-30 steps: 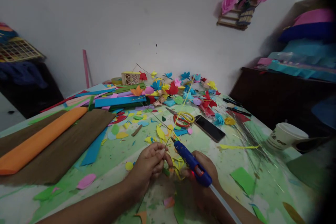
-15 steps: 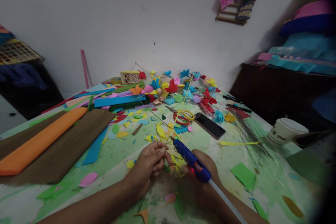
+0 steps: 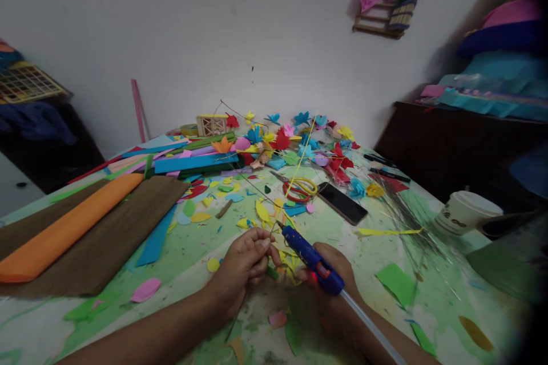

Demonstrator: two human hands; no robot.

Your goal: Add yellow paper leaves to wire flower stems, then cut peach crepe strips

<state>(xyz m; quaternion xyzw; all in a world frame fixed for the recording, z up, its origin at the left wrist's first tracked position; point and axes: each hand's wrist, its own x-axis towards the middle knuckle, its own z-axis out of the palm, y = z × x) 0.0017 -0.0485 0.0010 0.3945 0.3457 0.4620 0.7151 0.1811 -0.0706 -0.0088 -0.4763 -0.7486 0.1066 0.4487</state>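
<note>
Camera view has dipped slightly since the earlier frame, while the blue glue gun (image 3: 311, 260) remains inclined over the table (image 3: 192, 259), between the hands, its nozzle just beside the upper end of a thin wire (image 3: 273, 230). Left hand (image 3: 248, 258), at the end of a forearm extending from the lower left, has its fingers curled and pinches the wire between thumb and forefinger; the right hand (image 3: 338, 268), partly hidden behind the tool, is closed around its grip. Beyond the nozzle lie scissors (image 3: 298, 191) and a phone (image 3: 342, 203)
</note>
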